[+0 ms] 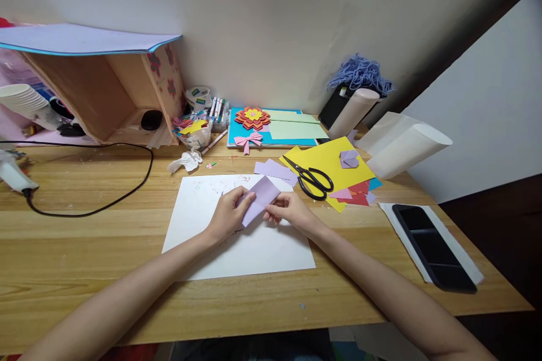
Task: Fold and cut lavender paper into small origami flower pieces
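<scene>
Between my hands, above a white sheet (pixel 203 242), is a piece of purple paper (pixel 261 197), tilted. My left hand (pixel 232 211) is closed on its left side, thumb on top. At the right edge my right hand (pixel 288 208) pinches the same paper with its fingers curled under. Just behind it lie purple paper strips (pixel 277 170). Black-handled scissors (pixel 311 177) rest to the right on yellow paper (pixel 334 158), beside a small folded purple paper piece (pixel 349 159).
A glue gun (pixel 14 172) with a black cord is at the left, before an open box (pixel 97 96). A layered paper flower (pixel 253 118) and pink bow (pixel 248 140) lie on blue card at the back. A phone (pixel 436 248) lies at right; white rolls (pixel 412 149) stand behind.
</scene>
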Motion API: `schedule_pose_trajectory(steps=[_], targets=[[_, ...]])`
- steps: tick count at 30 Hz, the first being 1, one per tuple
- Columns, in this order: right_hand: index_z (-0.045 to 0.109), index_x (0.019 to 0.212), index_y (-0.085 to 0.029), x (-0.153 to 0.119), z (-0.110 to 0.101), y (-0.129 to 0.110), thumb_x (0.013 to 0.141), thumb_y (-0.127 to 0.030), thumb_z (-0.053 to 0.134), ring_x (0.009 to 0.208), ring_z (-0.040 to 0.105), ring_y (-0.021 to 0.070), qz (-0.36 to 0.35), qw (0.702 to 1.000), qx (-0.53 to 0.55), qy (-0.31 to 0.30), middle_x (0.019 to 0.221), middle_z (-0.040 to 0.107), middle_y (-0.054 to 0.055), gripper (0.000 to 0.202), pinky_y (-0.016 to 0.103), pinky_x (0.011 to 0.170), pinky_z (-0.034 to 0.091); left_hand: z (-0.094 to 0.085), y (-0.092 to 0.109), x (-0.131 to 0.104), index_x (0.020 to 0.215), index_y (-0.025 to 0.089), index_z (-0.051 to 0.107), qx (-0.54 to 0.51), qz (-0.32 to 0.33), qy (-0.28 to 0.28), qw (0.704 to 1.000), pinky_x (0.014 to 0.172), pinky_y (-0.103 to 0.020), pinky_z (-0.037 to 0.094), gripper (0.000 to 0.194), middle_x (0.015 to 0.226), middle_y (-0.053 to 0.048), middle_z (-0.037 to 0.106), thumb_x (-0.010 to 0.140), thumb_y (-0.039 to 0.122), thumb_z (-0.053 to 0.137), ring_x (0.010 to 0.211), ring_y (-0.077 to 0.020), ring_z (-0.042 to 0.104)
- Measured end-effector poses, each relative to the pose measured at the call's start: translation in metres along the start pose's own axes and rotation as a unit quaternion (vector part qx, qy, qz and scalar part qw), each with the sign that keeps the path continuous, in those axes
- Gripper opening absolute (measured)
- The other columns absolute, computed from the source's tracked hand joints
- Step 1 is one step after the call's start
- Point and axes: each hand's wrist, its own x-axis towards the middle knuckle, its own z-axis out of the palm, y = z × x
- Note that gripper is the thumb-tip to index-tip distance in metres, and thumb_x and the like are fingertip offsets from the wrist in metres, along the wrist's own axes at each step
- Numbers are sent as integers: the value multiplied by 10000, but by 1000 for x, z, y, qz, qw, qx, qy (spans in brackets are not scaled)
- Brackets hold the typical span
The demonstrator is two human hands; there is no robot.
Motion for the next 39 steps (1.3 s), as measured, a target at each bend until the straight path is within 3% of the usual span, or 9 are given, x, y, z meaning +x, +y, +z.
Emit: schedule_pose_trajectory(steps=[9,19,21,26,28,30,33,36,39], targets=[[547,585,-148,4,-3,-4,649,-347,696,390,483,57,-18,994,20,110,550,645,6,257,185,401,398,-1,-1,2,725,156,559,2,-8,3,1000,550,-218,328,318,642,15,513,856,433,477,606,-115,438],[638,666,-149,7,-23,-13,681,-368,672,489,531,84,-68,981,-1,182,607,639,11,222,196,466,437,-1,0,3,721,156,569,7,-21,-7,1000,539,-219,328,327,640,7,518,845,443,472,610,-126,444],[660,768,-149,6,-26,-16,704,-417,659,525,580,96,-48,989,0,141,675,652,19,276,208,500,471,-2,2,3,711,155,572,15,-20,-27,999,544,-220,331,325,642,6,527,838,440,481,609,-126,451],[663,869,-123,-1,-27,-16,690,-406,709,566,636,127,29,995,-77,-64,668,668,28,338,232,552,504,-3,6,2,662,153,583,23,-15,-99,995,532,-220,332,345,611,9,548,819,451,505,586,-121,462],[659,843,-114,-2,-25,-15,698,-401,706,568,638,128,33,992,-88,-85,640,670,29,325,231,559,505,-4,5,2,696,150,590,-21,-25,-95,995,541,-218,360,332,645,3,575,805,458,531,606,-122,492],[640,806,-112,-1,-23,-13,689,-408,714,550,633,123,22,996,-75,-50,636,678,34,327,230,553,507,-5,3,4,752,149,584,-86,-40,-56,994,556,-217,401,327,694,-3,589,801,470,539,636,-123,523],[607,789,-121,3,-17,-12,667,-438,725,499,612,111,-25,997,-25,69,629,683,36,359,227,524,507,-6,1,8,843,146,566,-194,-62,-9,979,565,-244,471,365,747,-16,596,800,507,530,648,-133,570],[591,799,-141,4,-9,-9,667,-466,719,508,625,128,-63,987,18,144,628,685,32,373,239,522,518,-4,0,9,914,126,579,-216,-69,-33,973,581,-278,509,413,763,-40,635,716,480,651,629,-148,606],[593,799,-155,1,1,-7,680,-473,708,565,652,160,-79,986,24,146,657,691,38,359,273,560,542,-1,0,7,912,105,623,-172,-71,-54,981,615,-292,510,424,766,-73,672,655,425,725,652,-167,623]])
